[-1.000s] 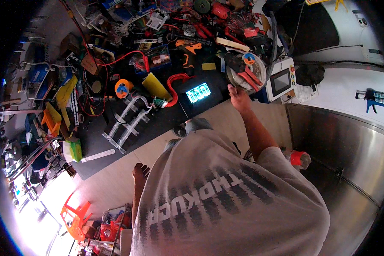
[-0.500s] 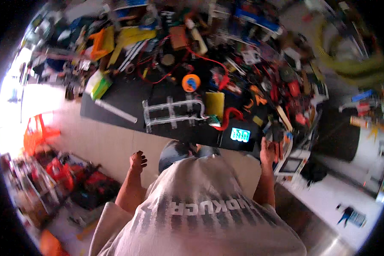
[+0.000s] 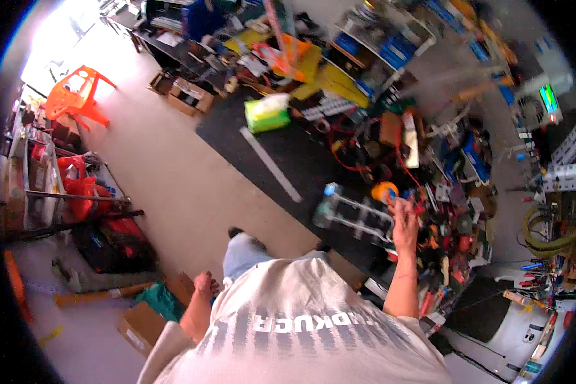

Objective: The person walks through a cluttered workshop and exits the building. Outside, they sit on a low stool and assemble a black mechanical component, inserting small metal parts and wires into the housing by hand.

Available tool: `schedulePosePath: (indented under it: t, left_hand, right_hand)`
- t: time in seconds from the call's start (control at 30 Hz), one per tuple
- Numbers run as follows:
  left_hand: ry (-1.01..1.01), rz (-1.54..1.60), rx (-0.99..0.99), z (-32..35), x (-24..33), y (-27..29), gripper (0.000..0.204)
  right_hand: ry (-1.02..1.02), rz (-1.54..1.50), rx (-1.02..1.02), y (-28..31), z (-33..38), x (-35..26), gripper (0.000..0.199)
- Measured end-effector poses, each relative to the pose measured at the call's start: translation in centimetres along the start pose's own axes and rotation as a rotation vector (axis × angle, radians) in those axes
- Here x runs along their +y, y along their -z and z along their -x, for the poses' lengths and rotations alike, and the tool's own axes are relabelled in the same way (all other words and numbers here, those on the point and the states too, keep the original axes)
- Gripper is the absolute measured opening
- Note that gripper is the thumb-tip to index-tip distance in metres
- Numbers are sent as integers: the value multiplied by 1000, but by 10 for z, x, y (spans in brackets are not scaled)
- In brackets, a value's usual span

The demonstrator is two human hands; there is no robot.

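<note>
My right hand reaches over the workbench, slightly blurred, with its fingers stretched forward and apart. Just beyond its fingertips lies an orange roll of tape with a blue centre. Left of that hand, a ladder-like frame of pale strips rests on the black bench top; its right end is close to my wrist. My left hand hangs low beside my body, away from the bench, its fingers loosely bent and nothing visible in them.
A long pale strip and a green-and-white pack lie on the bench. Cluttered tools and red cables cover its far side. An orange plastic chair stands at far left. Cardboard boxes and a shelf rack are at my left.
The view has swung to the left, bringing the chair and boxes further in. My right hand has moved from the bench edge to above the bench, near the tape roll. My left hand still hangs low.
</note>
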State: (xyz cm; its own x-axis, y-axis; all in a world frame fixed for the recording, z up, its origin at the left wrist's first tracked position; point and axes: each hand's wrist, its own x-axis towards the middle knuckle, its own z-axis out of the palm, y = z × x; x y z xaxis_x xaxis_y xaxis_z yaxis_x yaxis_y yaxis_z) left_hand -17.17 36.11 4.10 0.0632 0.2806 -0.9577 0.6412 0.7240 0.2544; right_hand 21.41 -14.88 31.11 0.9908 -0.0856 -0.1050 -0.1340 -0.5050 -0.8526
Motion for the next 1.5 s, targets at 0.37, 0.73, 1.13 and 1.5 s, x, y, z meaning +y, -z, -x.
schedulePosePath:
  t: [0.37,0.73,1.13,1.5]
  left_hand:
    - [-116,464,68,-35,188,211,9]
    - [-409,-404,236,-161,191,294,15]
    - [33,588,205,-199,572,376,16]
    - [-117,267,39,-398,1013,661,19]
  right_hand:
    - [327,196,-585,-395,-5,-253,50]
    - [308,463,-796,-711,-110,-384,58]
    - [628,306,-1153,-1094,-199,-647,42]
    - [-1315,332,-149,-1011,-139,-382,44]
